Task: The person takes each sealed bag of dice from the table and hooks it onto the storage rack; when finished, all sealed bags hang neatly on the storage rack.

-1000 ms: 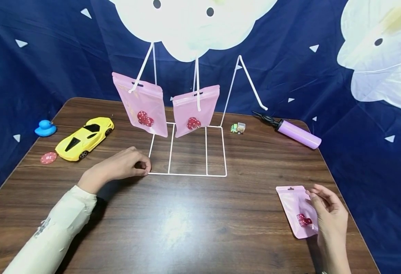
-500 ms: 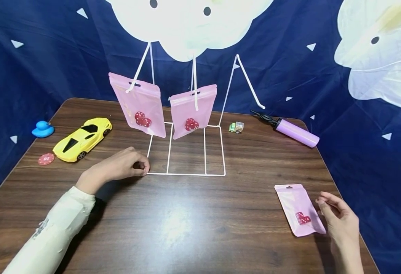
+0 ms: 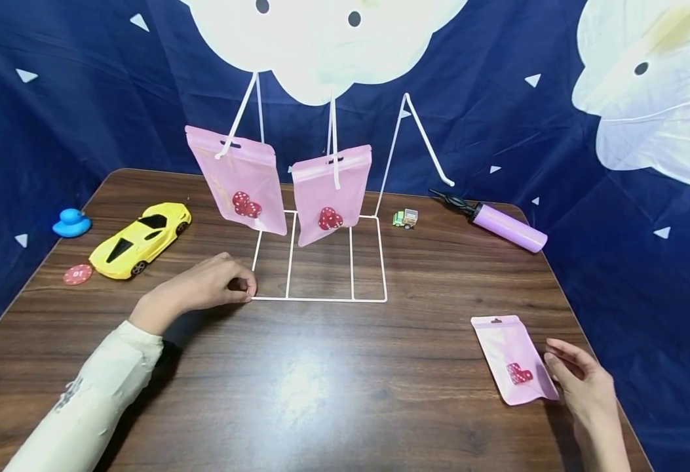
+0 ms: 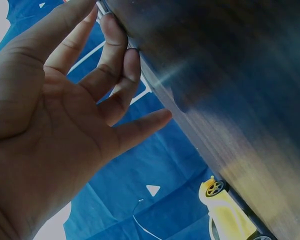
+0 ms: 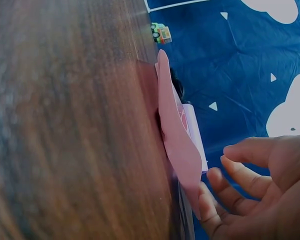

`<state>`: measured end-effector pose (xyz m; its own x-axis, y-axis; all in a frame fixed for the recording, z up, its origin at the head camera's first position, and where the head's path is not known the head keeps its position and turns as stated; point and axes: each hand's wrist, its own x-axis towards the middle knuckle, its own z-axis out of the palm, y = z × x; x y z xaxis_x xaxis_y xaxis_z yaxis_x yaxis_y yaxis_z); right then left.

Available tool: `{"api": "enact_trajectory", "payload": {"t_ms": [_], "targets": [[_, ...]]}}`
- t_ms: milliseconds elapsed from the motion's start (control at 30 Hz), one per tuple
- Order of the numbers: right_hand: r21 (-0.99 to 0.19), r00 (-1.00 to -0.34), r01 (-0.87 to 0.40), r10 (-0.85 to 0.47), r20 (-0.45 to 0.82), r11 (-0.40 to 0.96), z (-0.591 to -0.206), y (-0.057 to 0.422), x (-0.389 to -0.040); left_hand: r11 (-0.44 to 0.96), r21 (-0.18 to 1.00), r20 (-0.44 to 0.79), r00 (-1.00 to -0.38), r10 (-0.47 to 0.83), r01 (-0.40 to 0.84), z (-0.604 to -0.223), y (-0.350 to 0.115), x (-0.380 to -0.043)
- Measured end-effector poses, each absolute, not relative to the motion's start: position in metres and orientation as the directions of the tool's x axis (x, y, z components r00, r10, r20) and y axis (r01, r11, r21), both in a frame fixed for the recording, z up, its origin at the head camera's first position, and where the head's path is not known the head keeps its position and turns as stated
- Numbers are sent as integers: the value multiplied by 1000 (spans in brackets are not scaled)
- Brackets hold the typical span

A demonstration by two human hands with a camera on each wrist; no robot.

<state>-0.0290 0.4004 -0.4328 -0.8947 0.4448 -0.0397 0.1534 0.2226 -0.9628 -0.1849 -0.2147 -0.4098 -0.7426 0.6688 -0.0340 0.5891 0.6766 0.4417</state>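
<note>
My left hand (image 3: 215,282) pinches the front left corner of a white wire rack (image 3: 321,300). Two pink zip bags with red dice inside hang from the rack's arms, a left bag (image 3: 250,177) and a middle bag (image 3: 329,183). The rack's right arm (image 3: 429,141) carries nothing. A third pink bag (image 3: 506,347), also with red dice, lies on the table at the right. Beside its right edge is my right hand (image 3: 586,383), thumb and fingers apart and loosely bent. In the right wrist view the lower fingers (image 5: 207,207) are close to the bag's edge; contact is unclear.
On the left lie a yellow toy car (image 3: 141,241), a blue rubber duck (image 3: 71,223) and a red chip (image 3: 77,275). A small toy truck (image 3: 405,218) and a purple hand pump (image 3: 506,226) are at the back right. Blue cloth (image 3: 498,78) hangs behind the wooden table.
My right hand has moved right and slightly down, from the lying bag's upper right corner to beside its edge. The middle bag has swung slightly. My left hand stays on the rack.
</note>
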Motion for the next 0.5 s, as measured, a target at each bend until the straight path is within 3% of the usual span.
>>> {"api": "enact_trajectory", "payload": {"t_ms": [267,500], "targets": [[-850,-938,139,342,52,508,-439,408,-30,674,448,-31,-743,669,588,-410,-215,-185],[-855,-933,170,359,20,490,-442,408,-29,676,443,-33,-742,669,589,-410,-216,-186]]}}
